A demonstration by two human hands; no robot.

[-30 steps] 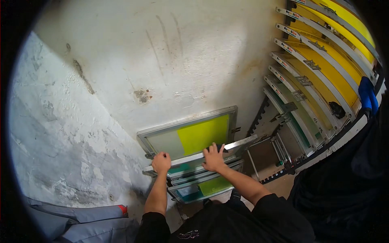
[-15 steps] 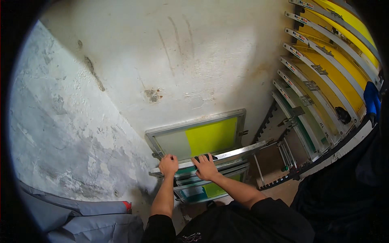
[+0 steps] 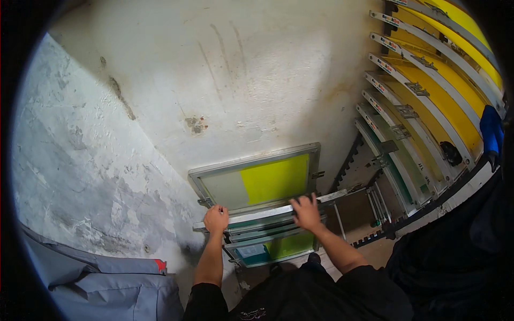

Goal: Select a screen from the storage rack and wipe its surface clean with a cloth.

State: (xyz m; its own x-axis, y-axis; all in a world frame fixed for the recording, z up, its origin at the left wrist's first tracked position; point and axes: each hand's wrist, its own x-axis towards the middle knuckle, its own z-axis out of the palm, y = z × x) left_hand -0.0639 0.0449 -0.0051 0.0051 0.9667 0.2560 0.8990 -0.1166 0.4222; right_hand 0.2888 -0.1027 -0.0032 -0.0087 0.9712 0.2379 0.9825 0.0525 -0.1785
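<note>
A stack of aluminium screen printing frames leans below the white wall. The rearmost screen, with a bright yellow-green panel, rests against the wall. In front of it stands a screen frame whose silver top bar slopes up to the right. My left hand is closed on that bar near its left end. Farther right, my right hand lies over the same bar with its fingers apart; a small dark patch shows by its fingertips. Nearer my body, another screen shows green and teal mesh.
A black notched rack on the right holds several silver-framed screens with yellow and green mesh. A blue item hangs at its outer edge. Grey fabric lies at lower left, beside the rough grey wall.
My right hand has slid right along the top bar, and its fingers have spread. My left hand keeps its place near the left end. The view has shifted slightly.
</note>
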